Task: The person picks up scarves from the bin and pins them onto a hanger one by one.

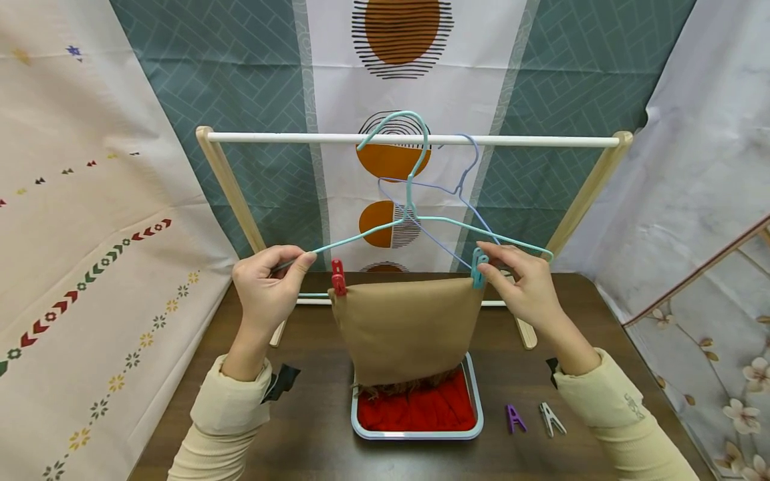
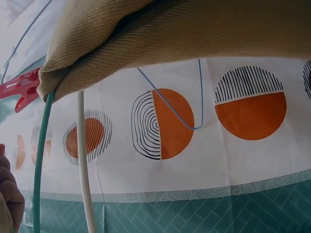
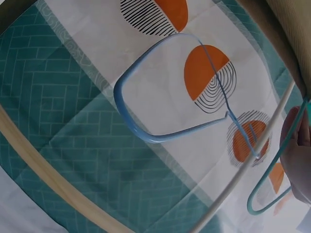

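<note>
A patterned curtain (image 1: 216,60) hangs behind a dark worktop (image 1: 301,434), where a drying rack (image 1: 271,138) with wooden legs and a white bar stands. In front of the rack, a teal hanger (image 1: 410,194) is held up, its hook overlapping the bar in the head view; whether they touch cannot be told. A brown cloth (image 1: 409,327) hangs from the teal hanger's lower wire, its frayed edge overlapping the tray below. A blue hanger (image 1: 460,184) hangs on the bar behind. The pale-rimmed tray (image 1: 418,435) holds a red cloth (image 1: 415,404). The person's left hand (image 1: 269,284) has its thumb and fingers pinched together on the teal hanger's left shoulder; the right hand (image 1: 523,284) has its fingers clamped on a teal clothespin (image 1: 478,268) at the brown cloth's upper right corner. A red clothespin (image 1: 338,277) grips the upper left corner. Right of the tray lie a purple clothespin (image 1: 515,419) and a white clothespin (image 1: 552,419), near each other.
</note>
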A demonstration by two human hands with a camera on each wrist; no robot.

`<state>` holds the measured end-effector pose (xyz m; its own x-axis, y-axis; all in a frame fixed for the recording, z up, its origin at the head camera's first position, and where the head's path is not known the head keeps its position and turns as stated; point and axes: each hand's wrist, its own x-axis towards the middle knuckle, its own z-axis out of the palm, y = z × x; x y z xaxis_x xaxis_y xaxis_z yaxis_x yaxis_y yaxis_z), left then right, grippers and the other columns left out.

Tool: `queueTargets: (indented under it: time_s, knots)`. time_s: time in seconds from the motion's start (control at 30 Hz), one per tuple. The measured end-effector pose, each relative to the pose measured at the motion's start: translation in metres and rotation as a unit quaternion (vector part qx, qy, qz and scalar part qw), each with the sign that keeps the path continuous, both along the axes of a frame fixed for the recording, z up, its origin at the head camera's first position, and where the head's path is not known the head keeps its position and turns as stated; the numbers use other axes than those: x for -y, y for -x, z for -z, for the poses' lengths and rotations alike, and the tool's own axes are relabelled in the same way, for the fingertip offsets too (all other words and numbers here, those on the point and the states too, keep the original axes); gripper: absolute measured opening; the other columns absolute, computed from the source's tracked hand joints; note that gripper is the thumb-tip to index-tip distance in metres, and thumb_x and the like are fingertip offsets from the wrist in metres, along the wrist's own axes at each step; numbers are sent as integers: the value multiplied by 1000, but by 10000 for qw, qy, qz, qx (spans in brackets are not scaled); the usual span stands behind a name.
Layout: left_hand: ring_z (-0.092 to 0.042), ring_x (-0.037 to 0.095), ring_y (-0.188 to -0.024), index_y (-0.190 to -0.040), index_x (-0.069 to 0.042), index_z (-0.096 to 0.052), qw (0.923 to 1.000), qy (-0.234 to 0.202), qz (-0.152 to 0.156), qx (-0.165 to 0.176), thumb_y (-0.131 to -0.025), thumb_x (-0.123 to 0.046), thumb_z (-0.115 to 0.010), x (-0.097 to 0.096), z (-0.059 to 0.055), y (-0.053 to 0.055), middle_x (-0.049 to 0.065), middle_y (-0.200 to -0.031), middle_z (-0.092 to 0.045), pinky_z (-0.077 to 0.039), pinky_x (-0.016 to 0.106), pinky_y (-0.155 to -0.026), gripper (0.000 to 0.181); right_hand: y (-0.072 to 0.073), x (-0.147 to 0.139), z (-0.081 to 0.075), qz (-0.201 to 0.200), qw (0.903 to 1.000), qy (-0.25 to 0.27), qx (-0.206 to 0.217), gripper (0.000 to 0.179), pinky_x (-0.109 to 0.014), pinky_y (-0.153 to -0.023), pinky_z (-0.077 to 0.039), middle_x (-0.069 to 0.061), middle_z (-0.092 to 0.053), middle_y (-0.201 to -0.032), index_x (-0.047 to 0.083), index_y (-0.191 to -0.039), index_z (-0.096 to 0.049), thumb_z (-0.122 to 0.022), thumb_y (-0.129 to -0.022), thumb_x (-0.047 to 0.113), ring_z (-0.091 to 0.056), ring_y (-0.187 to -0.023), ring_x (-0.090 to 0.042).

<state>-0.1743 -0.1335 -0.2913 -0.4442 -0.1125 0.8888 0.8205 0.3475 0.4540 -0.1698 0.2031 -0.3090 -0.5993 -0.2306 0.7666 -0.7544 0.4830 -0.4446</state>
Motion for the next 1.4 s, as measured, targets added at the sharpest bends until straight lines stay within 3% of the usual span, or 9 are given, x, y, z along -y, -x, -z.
queueTargets:
  time_s: [0.2,0.37,0.5,0.6,0.73,0.9,0.97,1.13,1.4]
  knots:
    - [-33,3,-44,-62,5,-64,10000,-10,1,11,-63,14,-72,0,1,1,3,-54,-55,-25,14,-44,13,-5,-1,-3,220,9995,-117,-215,40,-14,-46,-30,-15,-66,-97,-6,-110,-63,-67,-70,-12,-59,-81,-7]
    - [-32,4,-44,-62,5,-64,10000,14,8,23,-62,15,-72,0,2,2,5,-52,-54,-24,14,-43,13,-11,-5,-8,309,9987,-201,-364,38,-12,-60,-42,-13,-66,-100,-4,-107,-65,-68,-70,-11,-64,-80,-14]
    - [-33,4,-43,-62,5,-64,10000,28,-41,36,-63,15,-72,1,3,1,5,-52,-54,-25,14,-43,13,-17,-12,-13,287,9988,-121,-368,31,-11,-70,-43,-15,-67,-94,-5,-101,-66,-67,-70,-11,-61,-81,-3]
    - [-32,4,-44,-62,6,-63,10000,23,-45,32,-63,15,-72,2,3,1,4,-53,-54,-24,14,-43,12,-18,-20,-15,247,9986,-68,-453,24,-9,-65,-41,-16,-67,-88,-6,-98,-67,-67,-74,-8,-58,-83,2]
    - [-31,4,-43,-63,6,-63,10000,8,20,25,-64,15,-71,2,2,1,3,-52,-53,-23,14,-43,12,-17,-30,-18,320,9965,103,-769,19,-8,-62,-41,-16,-66,-81,-7,-92,-68,-67,-81,9,-58,-79,3]
    - [-31,6,-42,-63,6,-64,10000,1,62,20,-65,13,-71,3,1,0,3,-52,-52,-23,14,-44,11,-7,-43,-29,543,9932,-90,-1030,50,-10,-70,-37,-17,-65,-82,-5,-91,-69,-63,-82,44,-53,-79,1]
    - [-30,7,-42,-63,5,-64,10000,-5,51,8,-66,12,-71,3,1,0,3,-51,-52,-23,14,-44,10,-1,-47,-34,395,9944,-394,-893,53,-13,-72,-36,-16,-65,-89,-3,-95,-68,-62,-81,48,-51,-81,0]
    - [-30,6,-43,-62,5,-63,10000,5,38,-1,-66,11,-71,3,0,-1,3,-51,-51,-23,14,-44,10,10,-51,-37,-190,9949,-881,-454,37,-15,-74,-38,-13,-65,-97,-1,-101,-67,-68,-81,30,-52,-84,0]
    - [-30,6,-43,-62,6,-63,9999,18,107,10,-66,11,-71,3,0,0,4,-51,-51,-23,14,-44,10,20,-48,-26,-577,9960,-635,-266,17,-12,-66,-42,0,-68,-85,-1,-92,-70,-70,-75,-2,-58,-76,3]
